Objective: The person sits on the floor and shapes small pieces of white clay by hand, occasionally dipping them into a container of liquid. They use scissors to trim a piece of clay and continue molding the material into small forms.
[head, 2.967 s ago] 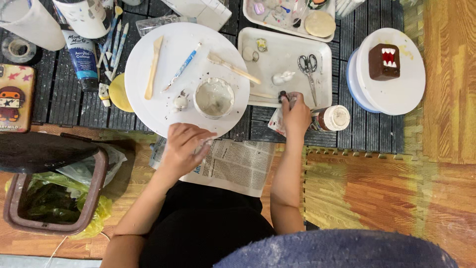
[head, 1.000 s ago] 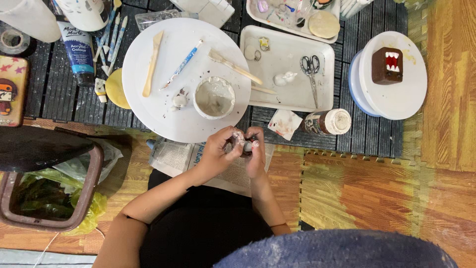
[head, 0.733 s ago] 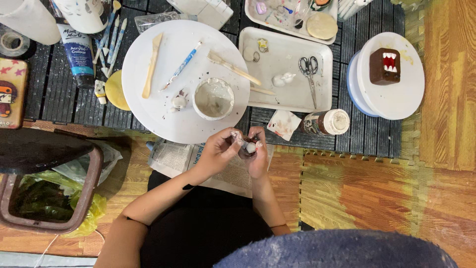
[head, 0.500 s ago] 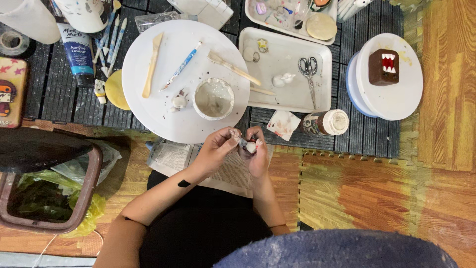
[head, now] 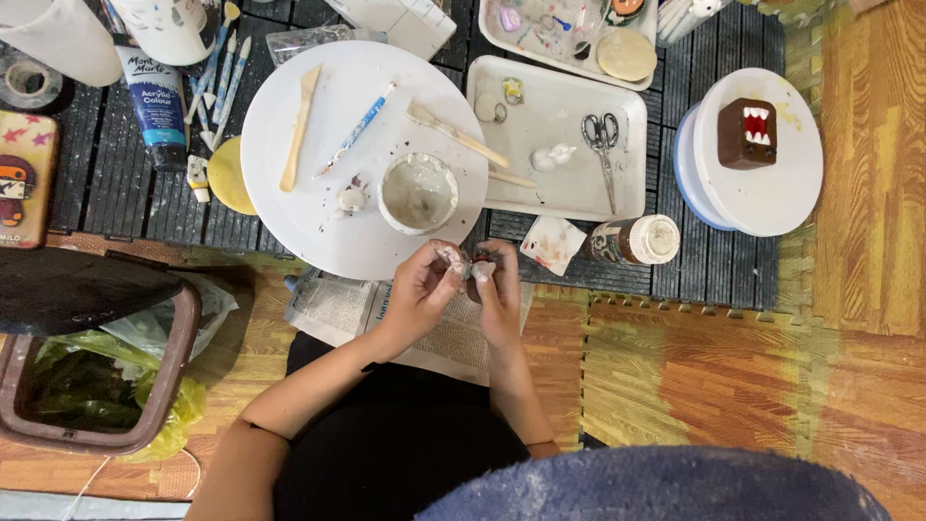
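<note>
My left hand (head: 422, 287) and my right hand (head: 500, 289) meet over a sheet of newspaper (head: 386, 314) on my lap, just below the big round white plate (head: 289, 207). Together they pinch a small pale lump of clay (head: 476, 269) with a dark part. Fingers of both hands close on it. A small bowl of whitish slip (head: 417, 193) stands on the plate right above my hands.
On the plate lie a wooden spatula (head: 298, 125) and a blue-handled brush (head: 358, 128). A white tray (head: 627, 198) holds scissors (head: 603, 145). A jar (head: 632, 240), a brown toothed figure (head: 747, 132) on a turntable, a paint tube (head: 154, 106) and a lined bin (head: 87, 386) stand around.
Three seconds ago my right hand reached up by the jar and my left rested on the newspaper. Both hands have since come together on the small lump and turn it slightly.
</note>
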